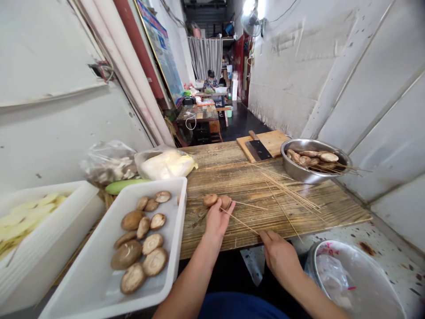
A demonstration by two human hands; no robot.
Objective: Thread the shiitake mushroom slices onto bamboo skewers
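My left hand (217, 219) rests on the wooden table (252, 190), its fingers closed around two mushroom pieces (216, 200) at its fingertips. A thin bamboo skewer (241, 221) runs from those mushrooms back to my right hand (277, 254), which pinches its near end at the table's front edge. A white tray (99, 283) with several halved mushrooms (141, 246) lies just left of my left hand.
Loose skewers (288, 190) lie fanned across the table. A steel bowl (314, 161) of skewered mushrooms, a cutting board (270, 141) with a cleaver (259, 148), plastic bags (139, 164), a tub of pale slices (29, 217) and a lined bin (352, 279) surround me. A person sits far down the corridor.
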